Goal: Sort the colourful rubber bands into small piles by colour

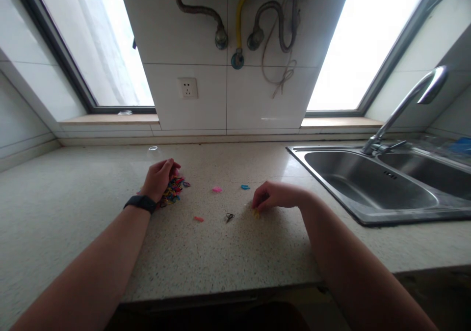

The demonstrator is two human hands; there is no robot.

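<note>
While the left hand (161, 178) curled over the colourful pile (172, 192), the right hand (265, 197) met a yellow piece (256, 214) on the surface (206, 257); whether either grip held anything could not be told. The pink piece (217, 189), blue piece (245, 187) and orange piece (198, 218) lay crosswise, the dark piece (229, 217) slanting away rightward.

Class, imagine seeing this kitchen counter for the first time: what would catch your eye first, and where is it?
Probably the heap of small, brightly coloured pieces at the left hand, with a few loose pieces spread over the pale counter towards the right hand. Next might come the steel sink on the right, then the yellow hose high on the tiled wall.
</note>
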